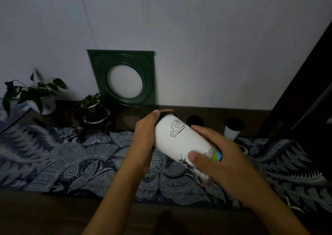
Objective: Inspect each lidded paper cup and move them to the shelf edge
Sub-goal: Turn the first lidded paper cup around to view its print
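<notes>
A white paper cup point(177, 141) with black line drawings and a black lid lies tilted in mid-air over the shelf, lid end pointing away to the upper left. My left hand point(145, 137) grips its lid end. My right hand point(213, 155) wraps around its base end, where a green and blue patch shows. Behind them, against the wall, stand two more lidded cups: one black lid point(195, 121) partly hidden by the held cup, and a white cup with a black lid point(233, 128) to the right.
A patterned dark blue cloth point(75, 159) covers the shelf. Two potted plants point(93, 107) point(36, 94) stand at the back left. A green square frame with a round opening point(125, 78) leans on the wall. A dark door edge point(305, 84) rises at right.
</notes>
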{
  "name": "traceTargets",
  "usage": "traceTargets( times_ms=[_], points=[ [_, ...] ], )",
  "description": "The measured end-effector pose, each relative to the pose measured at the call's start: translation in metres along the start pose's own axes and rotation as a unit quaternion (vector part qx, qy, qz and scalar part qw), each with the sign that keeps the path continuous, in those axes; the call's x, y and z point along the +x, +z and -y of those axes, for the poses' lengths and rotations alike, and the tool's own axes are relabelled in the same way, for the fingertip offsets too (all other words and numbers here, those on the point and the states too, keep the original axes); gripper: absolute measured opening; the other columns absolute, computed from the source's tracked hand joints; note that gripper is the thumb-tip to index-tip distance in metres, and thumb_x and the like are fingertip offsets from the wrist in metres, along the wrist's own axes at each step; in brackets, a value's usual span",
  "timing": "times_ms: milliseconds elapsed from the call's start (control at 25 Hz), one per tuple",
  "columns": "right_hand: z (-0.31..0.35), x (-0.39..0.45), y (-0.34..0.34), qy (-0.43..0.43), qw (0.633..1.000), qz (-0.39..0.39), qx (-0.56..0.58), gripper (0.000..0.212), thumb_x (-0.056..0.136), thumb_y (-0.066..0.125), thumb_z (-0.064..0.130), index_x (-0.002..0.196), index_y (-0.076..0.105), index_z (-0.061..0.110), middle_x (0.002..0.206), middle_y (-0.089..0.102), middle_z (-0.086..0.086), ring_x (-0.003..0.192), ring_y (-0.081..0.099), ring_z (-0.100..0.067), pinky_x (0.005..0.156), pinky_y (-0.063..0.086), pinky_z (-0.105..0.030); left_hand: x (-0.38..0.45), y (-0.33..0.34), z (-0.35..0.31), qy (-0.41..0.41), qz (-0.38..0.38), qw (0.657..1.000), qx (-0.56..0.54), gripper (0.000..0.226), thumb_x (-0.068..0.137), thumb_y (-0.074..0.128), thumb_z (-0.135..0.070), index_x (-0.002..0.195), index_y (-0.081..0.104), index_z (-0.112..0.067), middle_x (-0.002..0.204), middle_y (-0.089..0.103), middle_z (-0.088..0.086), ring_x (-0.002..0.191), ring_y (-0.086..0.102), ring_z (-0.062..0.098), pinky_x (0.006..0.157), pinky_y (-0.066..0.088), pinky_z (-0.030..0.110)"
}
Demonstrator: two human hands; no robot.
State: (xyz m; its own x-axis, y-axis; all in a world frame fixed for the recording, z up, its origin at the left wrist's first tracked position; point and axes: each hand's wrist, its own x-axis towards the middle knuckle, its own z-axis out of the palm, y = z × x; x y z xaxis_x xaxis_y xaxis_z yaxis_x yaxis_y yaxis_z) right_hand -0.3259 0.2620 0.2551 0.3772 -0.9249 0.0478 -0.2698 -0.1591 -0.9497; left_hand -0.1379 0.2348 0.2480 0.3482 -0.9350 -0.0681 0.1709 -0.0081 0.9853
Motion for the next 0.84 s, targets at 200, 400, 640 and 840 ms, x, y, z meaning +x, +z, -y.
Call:
traceTargets(
  times_ms=[200,400,640,840],
  points=[
    [-0.002,-0.006,0.006,-0.144,0.922,-0.009,-0.360,0.082,0.071,0.046,0.074,0.146,0.018,0.053,0.141,0.033,0.026,0.109,0.050,0.001,0.085,0.048,-0.017,0.006,-0.001,0.000,-0.064,-0.014,0.998,-0.004,0.041,0.099,0.054,-0.036,0.069,0.080,-0.026,0.068,0.078,-0.003,0.077,0.068,0.024,0.074,0.050,0.037],
    [-0.005,-0.003,0.001,0.020,0.988,0.020,0.153,0.055,0.074,0.076,0.045,0.126,0.060,0.051,0.114,0.076,0.005,0.078,0.076,-0.014,0.055,0.059,-0.023,-0.001,-0.011,0.000,0.053,0.084,0.995,0.020,0.043,0.095,0.045,-0.043,0.114,0.077,-0.021,0.114,0.078,0.004,0.109,0.070,0.025,0.092,0.056,0.041],
    [-0.001,-0.002,0.000,0.045,0.983,0.011,0.179,0.062,0.070,0.078,0.050,0.129,0.060,0.051,0.116,0.075,0.004,0.080,0.077,-0.015,0.053,0.058,-0.022,-0.004,-0.006,-0.001,0.068,0.059,0.996,-0.004,0.037,0.102,0.044,-0.028,0.111,0.076,-0.012,0.109,0.078,0.010,0.094,0.070,0.017,0.081,0.055,0.034],
    [-0.009,-0.002,0.001,-0.194,0.893,-0.065,-0.402,0.080,0.076,0.052,0.068,0.149,0.031,0.044,0.138,0.051,0.010,0.089,0.060,-0.004,0.061,0.051,-0.012,-0.002,-0.003,-0.004,-0.036,0.026,0.999,-0.001,0.038,0.102,0.048,-0.036,0.088,0.081,-0.024,0.088,0.078,0.009,0.079,0.069,0.022,0.070,0.050,0.035]
  ],
)
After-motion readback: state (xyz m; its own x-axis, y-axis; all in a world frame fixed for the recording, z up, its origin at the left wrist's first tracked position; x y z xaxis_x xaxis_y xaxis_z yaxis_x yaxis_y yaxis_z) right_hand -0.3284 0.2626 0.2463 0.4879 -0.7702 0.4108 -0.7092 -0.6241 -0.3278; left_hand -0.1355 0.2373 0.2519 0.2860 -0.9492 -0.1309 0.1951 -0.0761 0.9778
